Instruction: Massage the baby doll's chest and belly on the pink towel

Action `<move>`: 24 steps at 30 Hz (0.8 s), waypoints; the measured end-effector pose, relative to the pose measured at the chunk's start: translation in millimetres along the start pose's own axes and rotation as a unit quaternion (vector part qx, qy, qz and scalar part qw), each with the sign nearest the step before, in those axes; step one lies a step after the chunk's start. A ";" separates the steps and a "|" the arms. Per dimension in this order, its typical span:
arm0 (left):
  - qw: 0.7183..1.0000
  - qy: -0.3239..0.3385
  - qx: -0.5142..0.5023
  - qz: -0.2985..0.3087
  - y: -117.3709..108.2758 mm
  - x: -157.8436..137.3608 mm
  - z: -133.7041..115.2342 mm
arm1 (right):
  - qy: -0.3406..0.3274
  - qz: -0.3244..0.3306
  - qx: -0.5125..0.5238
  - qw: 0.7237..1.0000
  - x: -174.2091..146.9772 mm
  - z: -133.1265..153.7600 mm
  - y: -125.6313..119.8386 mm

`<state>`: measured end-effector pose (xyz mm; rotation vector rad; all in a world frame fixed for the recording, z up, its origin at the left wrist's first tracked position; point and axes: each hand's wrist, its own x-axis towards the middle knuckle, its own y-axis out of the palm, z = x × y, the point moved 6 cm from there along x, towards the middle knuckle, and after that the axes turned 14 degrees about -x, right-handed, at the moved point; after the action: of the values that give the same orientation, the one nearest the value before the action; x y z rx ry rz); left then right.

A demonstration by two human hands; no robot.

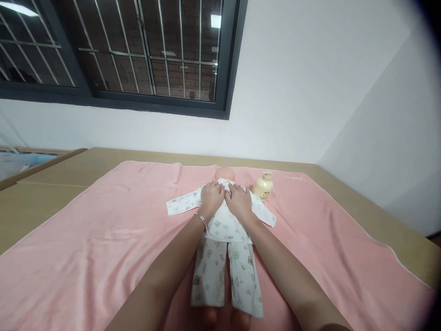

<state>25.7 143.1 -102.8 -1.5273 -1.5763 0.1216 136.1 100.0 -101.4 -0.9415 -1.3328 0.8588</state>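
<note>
A baby doll (224,174) lies stretched out on a pink blanket (120,239), its head at the far end and its feet near me. It wears a white printed top (225,225) and matching trousers (208,271); both sleeves spread out sideways. Flat on the upper part of the top rests my left hand (212,195), a silver bracelet at its wrist. Beside it my right hand (239,198) lies flat too, the fingertips of both hands nearly meeting. Neither hand grips anything. No facial features of the doll show.
To the right of the doll's head stands a pale yellow bottle (263,187) on the blanket. A wooden tabletop (51,188) shows around the blanket, backed by a white wall (282,92) and a dark-framed window (155,103) with bars.
</note>
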 end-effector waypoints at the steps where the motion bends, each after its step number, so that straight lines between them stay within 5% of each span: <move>1: 1.000 -0.006 0.003 -0.005 -0.7 -0.8 -0.2 | 0.013 -0.008 -0.003 1.000 -1.7 -0.1 -1.6; 12: 1.000 -0.007 0.006 0.010 3.1 4.1 3.0 | 0.002 0.048 0.057 0.997 11.0 -11.3 21.1; 16: 1.000 0.020 -0.002 0.006 1.1 2.1 0.1 | -0.021 0.004 0.039 0.999 6.7 -6.0 12.1; 24: 0.999 0.019 0.012 -0.033 -6.8 -4.0 -6.0 | 0.035 -0.064 0.012 0.997 -5.2 -3.9 -5.9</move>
<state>23.8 135.3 -97.2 -1.4502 -1.5878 0.0752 139.6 92.6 -98.1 -0.8499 -1.3063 0.7352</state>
